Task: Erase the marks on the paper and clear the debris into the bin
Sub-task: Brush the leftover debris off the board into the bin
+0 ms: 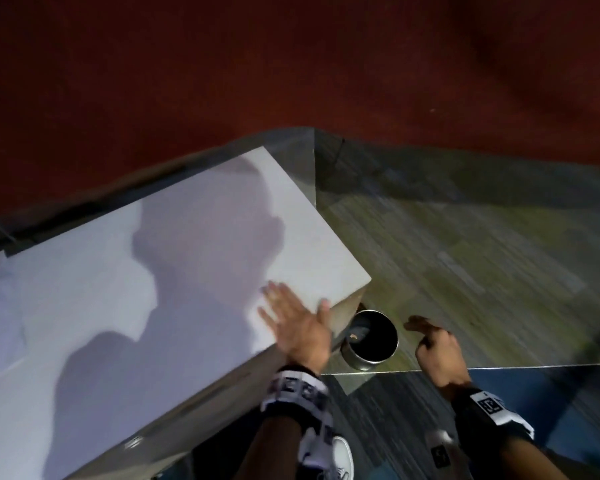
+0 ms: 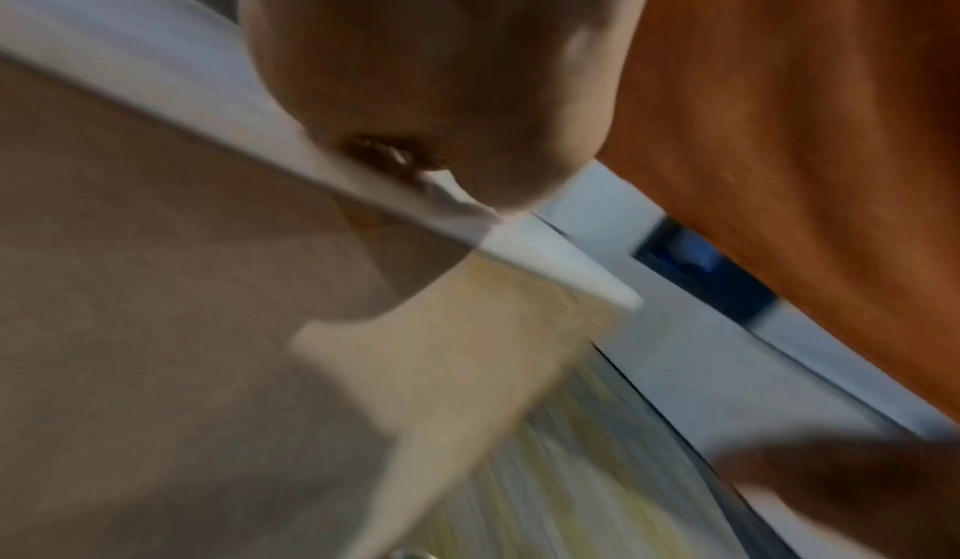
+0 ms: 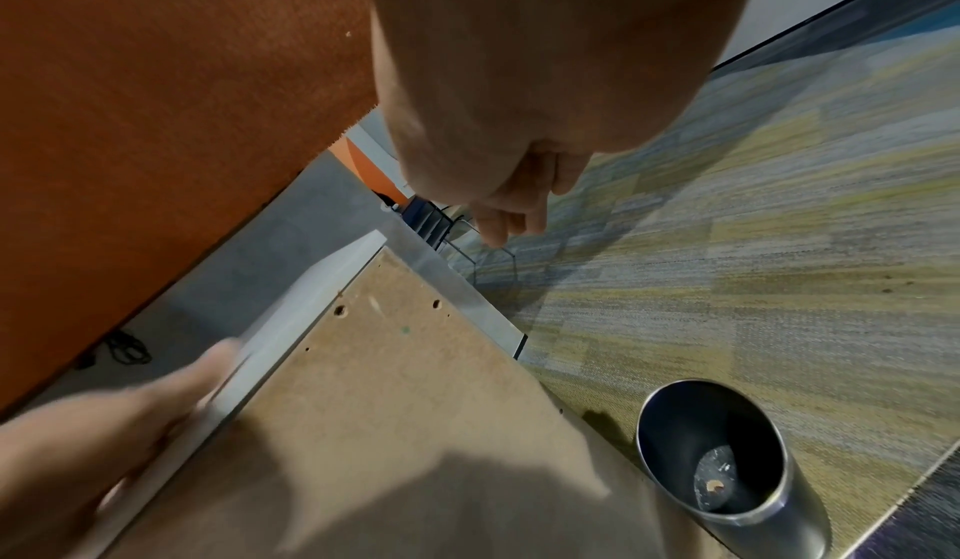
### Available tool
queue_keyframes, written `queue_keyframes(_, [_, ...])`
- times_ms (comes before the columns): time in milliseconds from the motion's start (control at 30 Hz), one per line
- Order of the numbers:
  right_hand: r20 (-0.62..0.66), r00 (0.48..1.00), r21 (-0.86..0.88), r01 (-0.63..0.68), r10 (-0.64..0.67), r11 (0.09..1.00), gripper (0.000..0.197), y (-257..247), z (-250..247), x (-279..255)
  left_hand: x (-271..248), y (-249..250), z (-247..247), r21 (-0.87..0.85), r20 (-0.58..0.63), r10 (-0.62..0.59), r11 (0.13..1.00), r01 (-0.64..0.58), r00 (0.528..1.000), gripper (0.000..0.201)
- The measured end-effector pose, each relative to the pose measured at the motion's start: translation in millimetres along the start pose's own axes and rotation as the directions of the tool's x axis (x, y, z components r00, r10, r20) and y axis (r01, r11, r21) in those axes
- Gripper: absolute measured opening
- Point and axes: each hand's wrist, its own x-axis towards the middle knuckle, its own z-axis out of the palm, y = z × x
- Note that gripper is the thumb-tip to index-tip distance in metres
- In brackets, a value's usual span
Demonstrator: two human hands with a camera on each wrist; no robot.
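Observation:
My left hand lies flat with spread fingers on the near right corner of the white table, its thumb at the table's edge. On the floor just below that corner stands a round metal bin, and the right wrist view shows the bin with a tan crumb and grey bits at its bottom. To the right of the bin, my right hand hangs in the air with loosely curled fingers and holds nothing. At the table's far left edge lies a faint white sheet. No eraser shows.
Striped green and grey carpet covers the floor around the bin. A red-brown wall runs behind the table. My white shoe stands by the table's front. The table's bare chipboard underside shows in the right wrist view.

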Motion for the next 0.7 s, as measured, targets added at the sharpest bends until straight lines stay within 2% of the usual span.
queue_keyframes(33, [-0.002, 1.000, 0.000, 0.004, -0.004, 1.000, 0.055, 1, 1, -1, -9, 27, 14, 0.026, 0.088, 0.162, 0.986, -0.165, 0.983, 0.098])
queue_keyframes(67, [-0.008, 1.000, -0.003, -0.002, 0.002, 1.000, 0.053, 1, 1, -2, -17, 57, 24, -0.014, 0.205, 0.354, 0.933, -0.359, 0.913, 0.098])
queue_keyframes(100, [-0.015, 1.000, -0.005, -0.024, 0.024, 1.000, 0.047, 2, 0, -2, -23, 86, 24, -0.080, 0.317, 0.496, 0.863, -0.499, 0.808, 0.102])
queue_keyframes(133, [-0.016, 0.999, -0.006, -0.049, 0.049, 0.999, 0.041, 1, -1, -2, -25, 107, 18, -0.131, 0.375, 0.582, 0.804, -0.580, 0.722, 0.109])
queue_keyframes(167, [-0.012, 0.999, -0.010, -0.050, 0.050, 0.999, 0.038, 1, -3, -3, -25, 117, 12, -0.158, 0.360, 0.620, 0.777, -0.609, 0.697, 0.115])
queue_keyframes(200, [-0.009, 0.999, -0.009, -0.031, 0.031, 0.999, 0.041, 0, -5, -3, -23, 117, 6, -0.174, 0.309, 0.628, 0.775, -0.607, 0.714, 0.114])
queue_keyframes(267, [-0.006, 1.000, 0.005, 0.014, -0.014, 1.000, 0.053, -4, -10, -5, -23, 92, -10, -0.196, 0.174, 0.610, 0.790, -0.580, 0.773, 0.090])
queue_keyframes(333, [-0.008, 0.999, 0.018, 0.045, -0.045, 0.999, 0.055, -12, -9, -5, -23, 38, -16, -0.185, 0.015, 0.558, 0.817, -0.546, 0.829, 0.068])
queue_keyframes(400, [-0.048, 0.994, 0.048, 0.101, -0.098, 0.994, 0.054, -26, -3, -2, -21, -32, -15, -0.183, -0.191, 0.458, 0.852, -0.490, 0.868, 0.064])
queue_keyframes(433, [-0.081, 0.986, 0.063, 0.149, -0.144, 0.987, 0.053, -37, -1, 0, -21, -70, -18, -0.200, -0.247, 0.384, 0.878, -0.435, 0.890, 0.063])
queue_keyframes(500, [-0.158, 0.952, 0.059, 0.276, -0.264, 0.959, 0.055, -61, 6, 4, -28, -143, -32, -0.205, -0.251, 0.216, 0.941, -0.270, 0.944, 0.067])
queue_keyframes(533, [-0.188, 0.928, 0.048, 0.336, -0.322, 0.941, 0.057, -74, 8, 7, -34, -176, -41, -0.201, -0.261, 0.142, 0.960, -0.197, 0.955, 0.071])
queue_keyframes(600, [-0.185, 0.892, 0.001, 0.419, -0.412, 0.908, 0.063, -95, 15, 13, -53, -239, -64, -0.206, -0.335, -0.026, 0.978, -0.046, 0.942, 0.071])
queue_keyframes(700, [-0.053, 0.876, -0.099, 0.473, -0.479, 0.876, 0.064, -108, 28, 19, -89, -321, -88, -0.255, -0.382, -0.339, 0.933, 0.255, 0.859, 0.066])
